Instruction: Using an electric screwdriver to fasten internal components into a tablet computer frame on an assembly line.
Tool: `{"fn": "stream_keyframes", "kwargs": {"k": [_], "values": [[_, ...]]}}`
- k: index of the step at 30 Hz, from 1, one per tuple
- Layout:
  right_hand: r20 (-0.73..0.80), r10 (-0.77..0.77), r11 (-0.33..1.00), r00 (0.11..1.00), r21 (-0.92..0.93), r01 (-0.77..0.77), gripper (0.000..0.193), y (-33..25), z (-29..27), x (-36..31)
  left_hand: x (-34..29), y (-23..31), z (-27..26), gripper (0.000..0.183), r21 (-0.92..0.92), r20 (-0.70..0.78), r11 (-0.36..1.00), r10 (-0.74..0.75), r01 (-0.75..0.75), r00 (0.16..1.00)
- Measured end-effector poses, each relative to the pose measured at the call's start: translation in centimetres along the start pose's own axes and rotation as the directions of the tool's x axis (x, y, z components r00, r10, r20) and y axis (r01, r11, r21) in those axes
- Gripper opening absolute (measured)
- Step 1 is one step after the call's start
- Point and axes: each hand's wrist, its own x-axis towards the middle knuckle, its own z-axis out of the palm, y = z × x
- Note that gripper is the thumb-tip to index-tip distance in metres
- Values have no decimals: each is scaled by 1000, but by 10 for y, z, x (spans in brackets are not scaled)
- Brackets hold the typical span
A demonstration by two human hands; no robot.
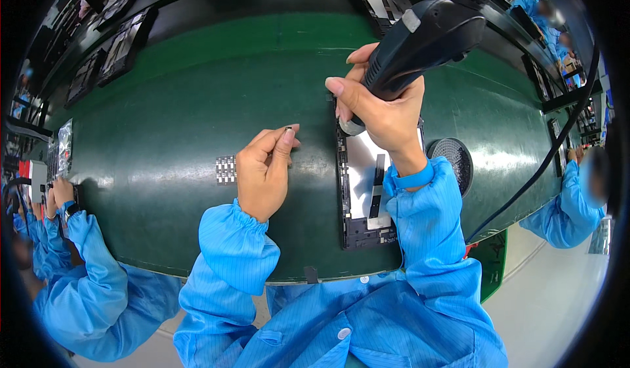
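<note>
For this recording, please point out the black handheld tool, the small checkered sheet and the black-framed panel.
Black handheld tool (415, 49), head view: the middle of its dark body.
Small checkered sheet (226, 170), head view: its visible middle.
Black-framed panel (359, 171), head view: its silver inner surface.

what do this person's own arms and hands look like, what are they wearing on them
Both the left hand and right hand are bare, without gloves. The left sleeve and right sleeve are loose, shiny bright blue with fine darker lines; the left cuff is gathered. A plain blue band circles the right wrist.
</note>
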Motion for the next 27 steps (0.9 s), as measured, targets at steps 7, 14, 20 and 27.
{"fn": "stream_keyframes", "kwargs": {"k": [7,14,20,27], "values": [[-12,23,1000,1000,8,-23,28,0,5,-1,-3,4,3,23,-194,-45,980,-49,39,998],[-21,27,999,999,-26,-28,24,4,15,-7,-4,-6,-5,21,-175,93,984,-29,45,995],[-12,61,997,998,-44,-62,26,7,9,-8,-18,3,0,24,-186,125,978,-67,89,990],[-80,-12,1000,997,14,13,25,-18,-2,-8,-86,22,38,38,322,503,680,467,-659,727]]}}
